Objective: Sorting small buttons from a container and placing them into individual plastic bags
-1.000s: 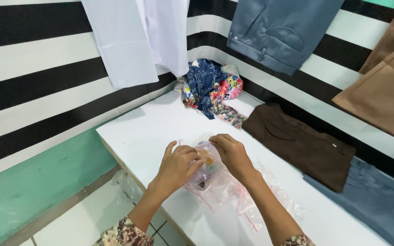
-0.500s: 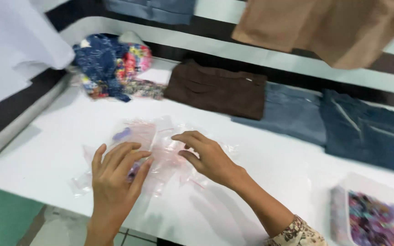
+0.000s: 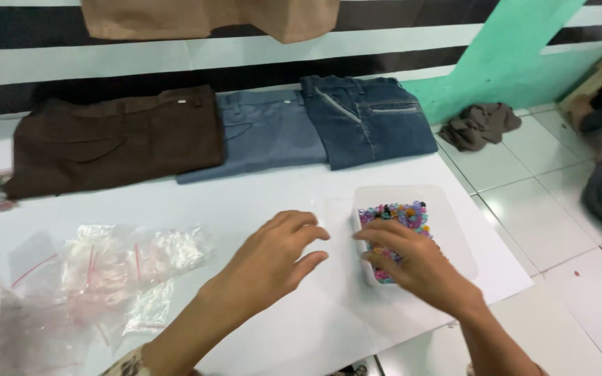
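Observation:
On the right part of a white table (image 3: 259, 198) stands a clear plastic box (image 3: 447, 216) holding several small multicoloured beads (image 3: 395, 219). My right hand (image 3: 416, 268) rests over the box, its fingers spread on the beads. Just left of the box hovers my left hand (image 3: 273, 261), fingers apart, with nothing in it. A heap of small clear plastic bags with red seal strips (image 3: 106, 271) lies further left on the table.
Folded brown trousers (image 3: 116, 139), grey-blue trousers (image 3: 266, 132) and dark jeans (image 3: 371, 118) lie along the table's back edge. A tan garment (image 3: 210, 17) hangs on the striped wall. A crumpled cloth (image 3: 479, 122) lies on the tiled floor at right.
The view has swung right. Both hands have left the plastic bags and moved right; the right hand now lies on the bead box and the left hovers beside it.

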